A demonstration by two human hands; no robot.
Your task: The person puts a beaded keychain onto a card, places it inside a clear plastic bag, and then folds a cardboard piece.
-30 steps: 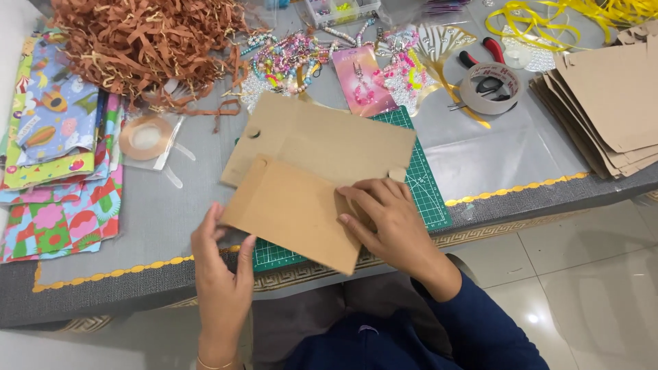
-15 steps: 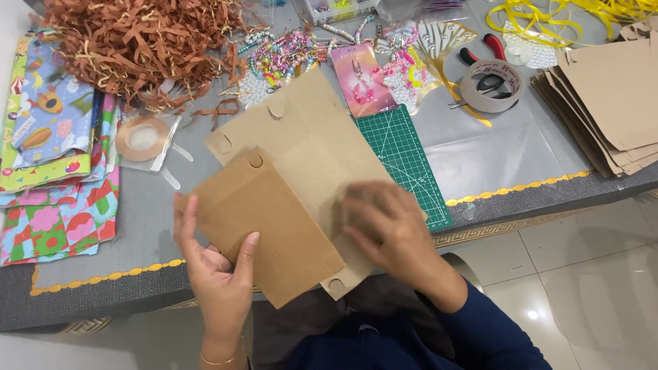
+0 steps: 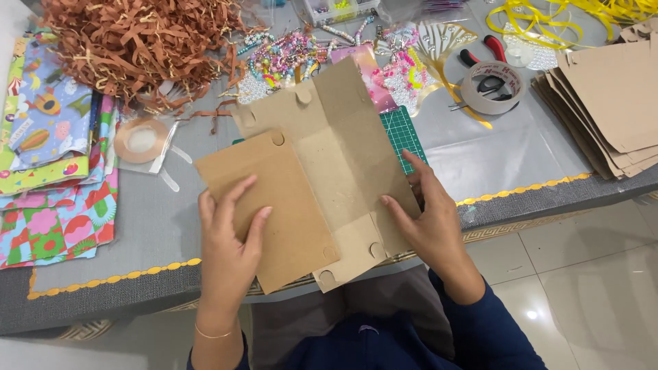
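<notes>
While both hands press flat on a brown cardboard sheet (image 3: 322, 171) lying unfolded at the desk's (image 3: 157, 226) near edge, they stay apart, one on each side. The left hand (image 3: 229, 240) rests palm down on the folded left flap, fingers spread and pointing away from the person. The right hand (image 3: 425, 219) lies on the sheet's right panel, fingers angled inward toward the middle crease. A green cutting mat (image 3: 401, 133) shows beneath the sheet's right side.
</notes>
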